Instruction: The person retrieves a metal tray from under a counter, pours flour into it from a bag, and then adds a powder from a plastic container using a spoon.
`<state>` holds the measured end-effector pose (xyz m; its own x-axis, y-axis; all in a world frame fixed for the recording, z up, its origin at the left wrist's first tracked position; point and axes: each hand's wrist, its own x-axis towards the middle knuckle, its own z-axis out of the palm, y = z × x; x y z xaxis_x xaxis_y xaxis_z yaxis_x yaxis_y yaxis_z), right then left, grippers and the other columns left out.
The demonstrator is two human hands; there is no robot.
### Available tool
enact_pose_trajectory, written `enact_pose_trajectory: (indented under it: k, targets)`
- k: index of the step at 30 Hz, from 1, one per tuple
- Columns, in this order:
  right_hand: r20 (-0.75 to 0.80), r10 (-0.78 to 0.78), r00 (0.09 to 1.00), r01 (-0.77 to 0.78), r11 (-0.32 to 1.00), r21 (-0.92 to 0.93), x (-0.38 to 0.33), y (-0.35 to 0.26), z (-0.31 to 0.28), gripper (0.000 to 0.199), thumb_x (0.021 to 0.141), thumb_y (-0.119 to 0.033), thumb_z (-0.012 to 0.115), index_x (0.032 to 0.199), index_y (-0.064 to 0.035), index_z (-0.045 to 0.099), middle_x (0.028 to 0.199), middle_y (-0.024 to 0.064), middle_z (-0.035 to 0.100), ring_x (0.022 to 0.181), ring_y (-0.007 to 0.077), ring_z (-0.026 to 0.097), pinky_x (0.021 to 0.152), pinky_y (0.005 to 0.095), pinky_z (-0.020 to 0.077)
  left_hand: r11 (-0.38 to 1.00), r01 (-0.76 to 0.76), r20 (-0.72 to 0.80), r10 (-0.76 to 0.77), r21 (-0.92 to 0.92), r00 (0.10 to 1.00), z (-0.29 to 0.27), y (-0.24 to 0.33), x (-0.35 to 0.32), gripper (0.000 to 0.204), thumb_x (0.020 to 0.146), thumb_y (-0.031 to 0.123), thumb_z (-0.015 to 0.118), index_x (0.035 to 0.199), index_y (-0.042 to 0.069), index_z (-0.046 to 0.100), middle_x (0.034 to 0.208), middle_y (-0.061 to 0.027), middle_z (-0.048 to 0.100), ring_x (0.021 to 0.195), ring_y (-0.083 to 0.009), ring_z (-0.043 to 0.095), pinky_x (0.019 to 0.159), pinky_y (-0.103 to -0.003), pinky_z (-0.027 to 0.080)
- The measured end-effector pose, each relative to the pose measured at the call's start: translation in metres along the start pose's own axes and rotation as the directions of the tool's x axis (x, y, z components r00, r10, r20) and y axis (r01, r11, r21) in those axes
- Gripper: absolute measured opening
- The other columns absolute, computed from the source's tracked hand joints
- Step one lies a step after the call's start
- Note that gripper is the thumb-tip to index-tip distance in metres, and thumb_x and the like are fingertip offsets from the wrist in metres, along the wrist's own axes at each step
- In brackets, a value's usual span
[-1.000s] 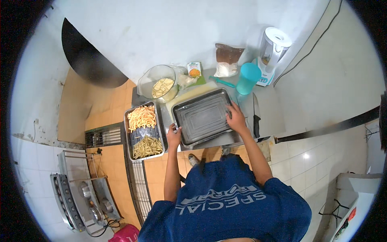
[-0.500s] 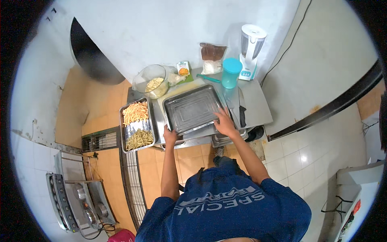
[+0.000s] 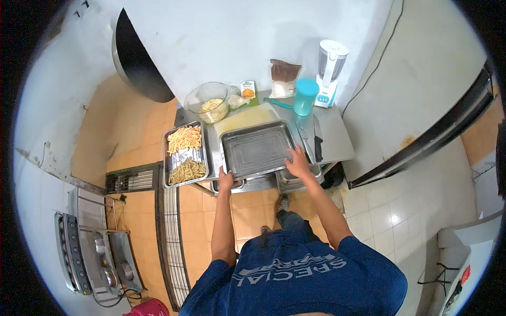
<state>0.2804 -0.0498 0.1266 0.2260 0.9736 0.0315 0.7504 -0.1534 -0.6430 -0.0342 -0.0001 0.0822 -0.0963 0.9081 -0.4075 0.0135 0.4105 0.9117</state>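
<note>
An empty metal tray [image 3: 258, 149] lies in front of me at the table's near side, overlapping a pale cutting board [image 3: 252, 116]. At its near left corner my left hand [image 3: 226, 180] is closed on the rim. My right hand [image 3: 298, 163] grips the right side near the front corner, thumb over the edge. To the left, another metal tray [image 3: 184, 155] holds orange strips [image 3: 184, 139] at its far end and pale green strips [image 3: 187, 171] at its near end. Just right of the empty tray lies a knife [image 3: 318, 148] with a black handle.
Along the back stand a glass bowl [image 3: 198, 96] with pale pieces, a small carton [image 3: 247, 89], a bag of white powder [image 3: 283, 87], a turquoise canister [image 3: 305, 97] and a blender [image 3: 329, 73]. More metal trays [image 3: 292, 180] sit below the table's near edge.
The empty tray has slid toward me with both hands on it, and more of the cutting board shows behind it. My view has shifted slightly.
</note>
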Motion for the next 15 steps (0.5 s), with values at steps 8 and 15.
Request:
enact_pose_trajectory:
  k: [8,15]
  targets:
    - [-0.049,0.059,0.997,-0.065,0.990,-0.123,0.055,0.000,0.008,0.068,0.076,-0.018,0.078,0.138,-0.0157,0.051,0.148,0.0213,0.038,0.131,0.0449,0.043,0.109,0.0496,0.0401,0.672,-0.160,-0.085,0.316,0.723,0.945,0.011,0.028,0.031,0.068,0.081,0.013,0.063,0.143,-0.001,0.038,0.129,-0.0288,0.057,0.115,-0.0477,0.057,0.100,-0.047,0.046]
    - [0.063,-0.018,0.998,0.020,0.999,-0.031,0.088,0.018,0.018,0.056,0.081,-0.017,0.069,0.134,-0.0141,0.053,0.130,0.0217,0.050,0.115,0.0427,0.056,0.094,0.0510,0.0495,0.183,-0.414,0.268,0.523,0.892,0.809,0.050,0.043,0.049,0.067,0.083,0.032,0.067,0.144,0.012,0.045,0.153,-0.0193,0.034,0.143,-0.0440,0.025,0.106,-0.070,0.027]
